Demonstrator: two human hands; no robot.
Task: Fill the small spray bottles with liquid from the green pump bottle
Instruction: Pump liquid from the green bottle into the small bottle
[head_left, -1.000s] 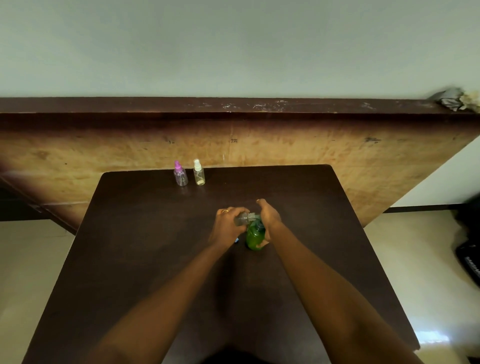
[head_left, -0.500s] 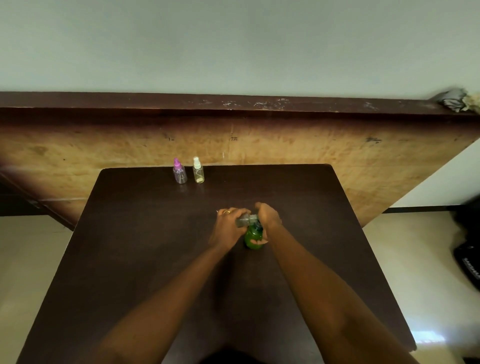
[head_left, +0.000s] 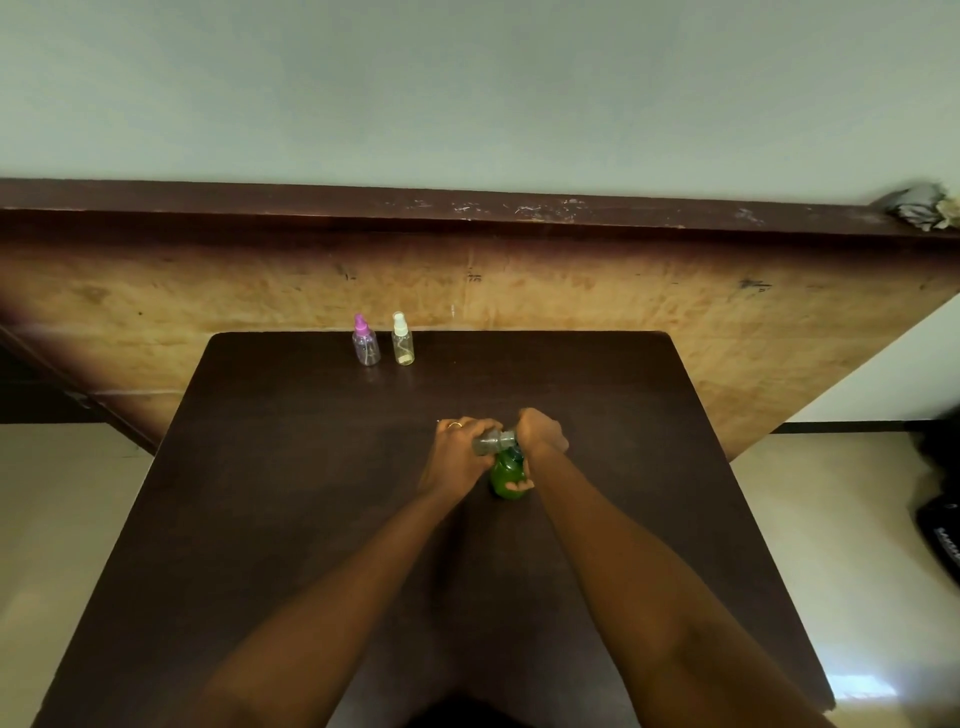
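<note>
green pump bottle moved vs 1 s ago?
No. The green pump bottle sits at the same spot relative to the table edges; only the camera shifted.

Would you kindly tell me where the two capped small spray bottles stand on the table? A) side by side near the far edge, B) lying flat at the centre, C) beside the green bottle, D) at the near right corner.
A: the purple-capped bottle and the white-capped bottle stand upright together near the far edge of the table, away from both hands.
</note>
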